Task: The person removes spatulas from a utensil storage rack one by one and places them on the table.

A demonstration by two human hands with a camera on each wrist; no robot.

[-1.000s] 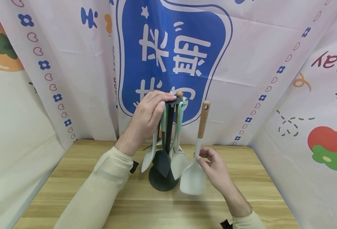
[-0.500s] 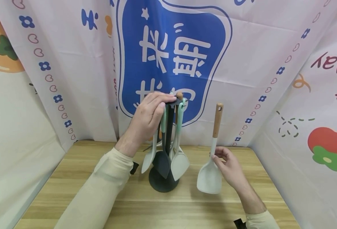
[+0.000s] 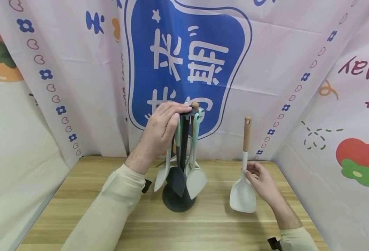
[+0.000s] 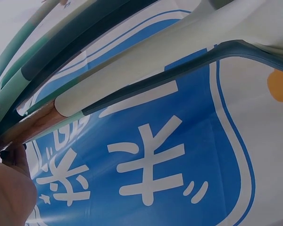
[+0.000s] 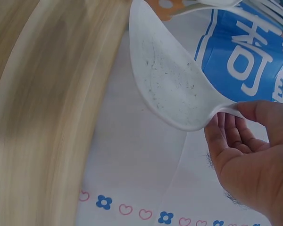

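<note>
A black utensil stand with a round base is upright near the middle of the table, hung with several kitchen utensils. My left hand grips its top, fingers laid over it and thumb at the near side; some fingers are hidden. In the left wrist view, a wooden-handled utensil runs to that hand. My right hand pinches a white spatula at its neck, right of the stand, wooden handle up and blade down. In the right wrist view, the blade shows small dark marks.
On the stand hang a dark spatula and a light turner with mint handles. The wooden table reaches back to a printed cloth, and printed cloths also stand at both sides.
The right hand has carried the spatula rightward from beside the stand, and the spatula has turned more upright. My left hand has stayed on the stand's top.
</note>
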